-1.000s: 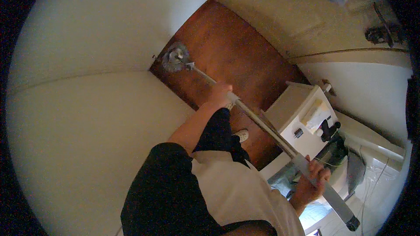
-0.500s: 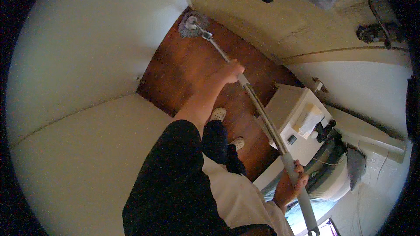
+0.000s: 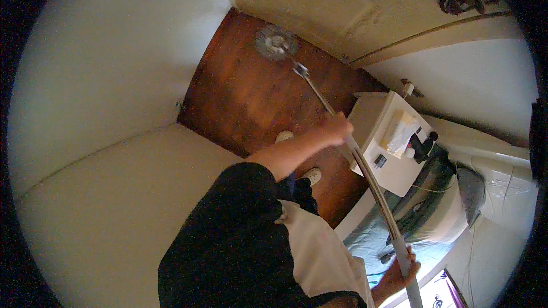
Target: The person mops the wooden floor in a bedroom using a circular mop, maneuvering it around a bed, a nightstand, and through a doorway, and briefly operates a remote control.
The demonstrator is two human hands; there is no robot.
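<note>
A mop with a long metal handle (image 3: 374, 185) slants across the view, from the floor near the door down to the lower right. Its round grey mop head (image 3: 277, 43), a little blurred, lies on the wooden floor. My left hand (image 3: 339, 128) is closed round the handle, part way down the pole. Higher up, near the thick grey grip, my right hand (image 3: 406, 271) wraps round the same mop. The grip's end runs out of the picture at the lower edge.
A white bedside cabinet (image 3: 399, 177) stands right of the pole, with papers and small dark things on top. Beyond it is a bed (image 3: 422, 231) with bedding. A yellowish door (image 3: 354, 17) closes the far side; a pale wall (image 3: 125, 51) rises at left. My shoes (image 3: 312, 175) are below.
The mop head has moved right, away from the corner by the wall and door. Both hands have shifted right and nearer with the handle, still gripping it.
</note>
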